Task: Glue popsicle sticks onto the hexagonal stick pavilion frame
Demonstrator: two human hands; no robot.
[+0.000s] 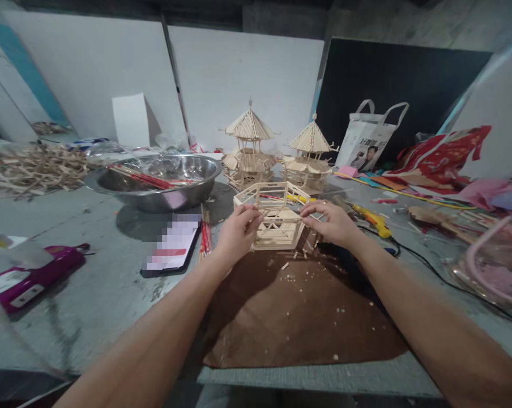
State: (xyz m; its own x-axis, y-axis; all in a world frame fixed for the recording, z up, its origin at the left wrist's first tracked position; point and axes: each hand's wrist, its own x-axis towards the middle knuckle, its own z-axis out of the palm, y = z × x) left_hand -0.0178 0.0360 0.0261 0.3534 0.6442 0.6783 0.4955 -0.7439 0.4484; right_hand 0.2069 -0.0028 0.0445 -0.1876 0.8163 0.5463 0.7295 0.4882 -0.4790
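My left hand [239, 231] and my right hand [335, 222] are closed in pinches at the two ends of a thin wooden stick [281, 220]. The stick lies level across the front of a many-sided pavilion frame [277, 245] built from pale sticks. Whether it touches the frame, I cannot tell. The frame stands at the back of a brown cloth [294, 317], with small stick offcuts [285, 266] scattered in front of it. Fingertips of both hands partly cover the frame's sides.
Behind the frame stand two stick pavilions [250, 127] with pointed roofs. To the left are a steel basin [154, 195], a phone [173, 246] and a purple power strip [47, 277]. A yellow-handled tool [372, 221] with a black cord lies right, before a white bag [362, 139].
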